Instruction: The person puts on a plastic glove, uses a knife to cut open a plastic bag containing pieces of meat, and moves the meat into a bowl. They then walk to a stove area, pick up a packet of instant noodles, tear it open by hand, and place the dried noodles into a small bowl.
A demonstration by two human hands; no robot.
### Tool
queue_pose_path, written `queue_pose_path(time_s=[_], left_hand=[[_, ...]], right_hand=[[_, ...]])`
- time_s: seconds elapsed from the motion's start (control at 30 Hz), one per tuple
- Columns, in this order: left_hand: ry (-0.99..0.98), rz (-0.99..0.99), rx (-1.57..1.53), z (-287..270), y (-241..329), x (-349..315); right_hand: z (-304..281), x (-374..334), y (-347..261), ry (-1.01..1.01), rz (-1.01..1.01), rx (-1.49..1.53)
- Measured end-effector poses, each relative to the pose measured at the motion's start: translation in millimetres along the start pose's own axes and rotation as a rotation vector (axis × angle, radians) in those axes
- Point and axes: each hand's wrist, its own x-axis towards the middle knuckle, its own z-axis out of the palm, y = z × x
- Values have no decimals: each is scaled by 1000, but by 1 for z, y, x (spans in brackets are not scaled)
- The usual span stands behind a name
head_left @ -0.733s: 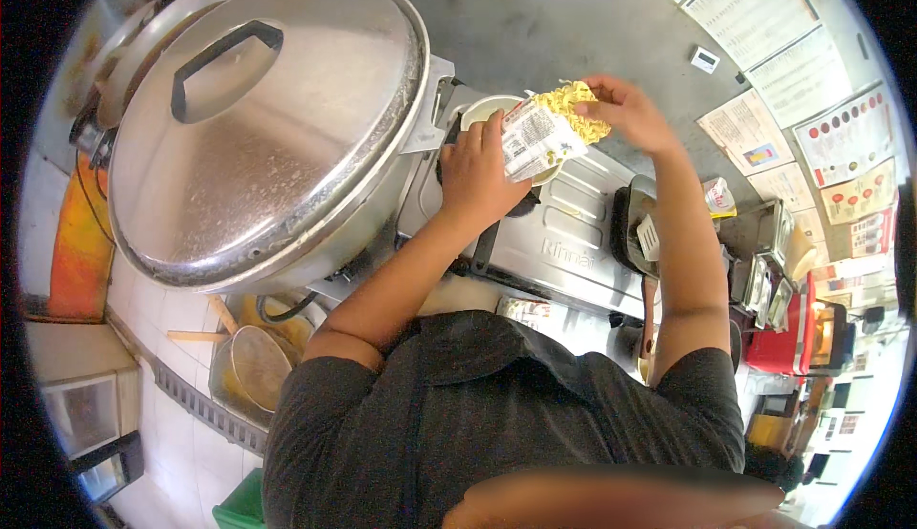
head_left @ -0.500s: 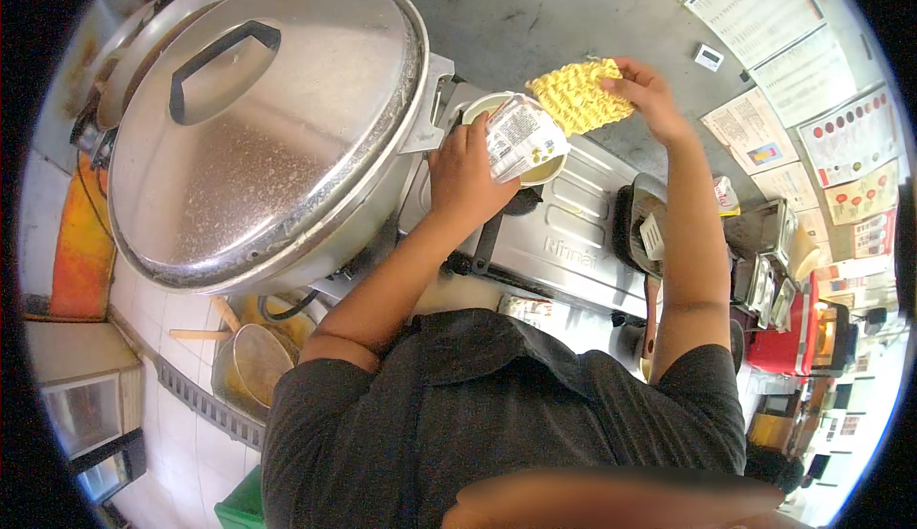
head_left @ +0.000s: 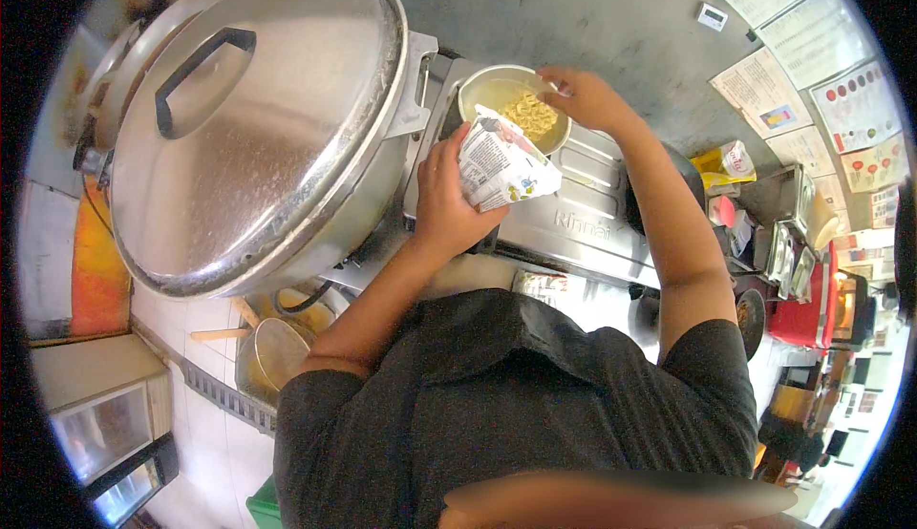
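Observation:
A round pot (head_left: pixel 470 90) with liquid in it stands on the stove, and a block of yellow instant noodles (head_left: pixel 530 116) lies inside, partly covered by the packet. My left hand (head_left: pixel 447 190) grips a white printed noodle packet (head_left: pixel 506 161) in front of the pot, tilted across its near rim. At the far right rim, my right hand (head_left: pixel 583 99) hovers with thumb and fingers apart, nothing visible between them. The fingertips are close to the noodles but appear apart from them.
A huge lidded steel pot (head_left: pixel 277 137) fills the left side, close to my left arm. The silver stove (head_left: pixel 592 180) runs to the right, toward a yellow bag (head_left: pixel 724 163) and metal containers (head_left: pixel 788 204). A strainer (head_left: pixel 280 352) sits low at the left.
The noodle block has gone from my right hand into the pot. My right hand has moved down and left to the rim; my left hand still holds the packet, now slightly lower.

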Motion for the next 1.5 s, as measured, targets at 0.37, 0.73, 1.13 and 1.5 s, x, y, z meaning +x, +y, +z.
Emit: queue_pose_path(time_s=[0.37, 0.73, 1.13, 1.5], left_hand=[[154, 193, 77, 0, 2, 5], [119, 435, 119, 10, 20, 8], [57, 408, 248, 10, 29, 25], [-45, 94, 505, 15, 20, 59]], right_hand=[[-76, -80, -139, -89, -426, 306], [-31, -129, -128, -22, -154, 3], [-30, -140, -110, 327, -11, 179], [-40, -144, -65, 574, 287, 488]])
